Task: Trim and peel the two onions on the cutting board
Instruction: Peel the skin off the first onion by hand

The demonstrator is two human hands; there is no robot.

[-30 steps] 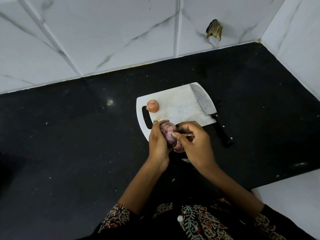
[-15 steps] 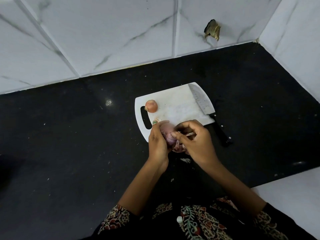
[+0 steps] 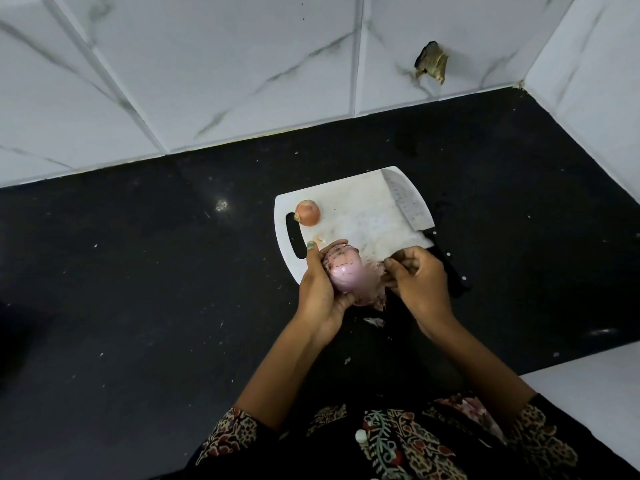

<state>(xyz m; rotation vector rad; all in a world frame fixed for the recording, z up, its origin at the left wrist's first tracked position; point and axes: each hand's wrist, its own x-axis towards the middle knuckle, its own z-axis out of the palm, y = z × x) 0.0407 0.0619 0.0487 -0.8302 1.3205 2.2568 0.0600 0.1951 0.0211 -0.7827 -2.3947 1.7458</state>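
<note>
My left hand (image 3: 320, 287) grips a pale purple onion (image 3: 346, 273) just over the near edge of the white cutting board (image 3: 360, 209). A loose flap of purple onion skin (image 3: 374, 280) hangs off the onion's right side, and my right hand (image 3: 420, 280) pinches it. A second, smaller onion (image 3: 308, 212) with its brown skin on lies on the board beside the handle slot. A cleaver (image 3: 408, 202) rests along the board's right side, its black handle partly hidden behind my right hand.
The board sits on a black countertop (image 3: 138, 271) flecked with small scraps. A piece of peel (image 3: 374, 321) lies on the counter below the onion. White marble tile walls (image 3: 207, 64) close in at the back and right; a white surface (image 3: 595, 393) is at the near right.
My right hand has pulled away to the right, drawing the skin off the onion. More of the smooth purple flesh now shows. The small onion and cleaver have not moved.
</note>
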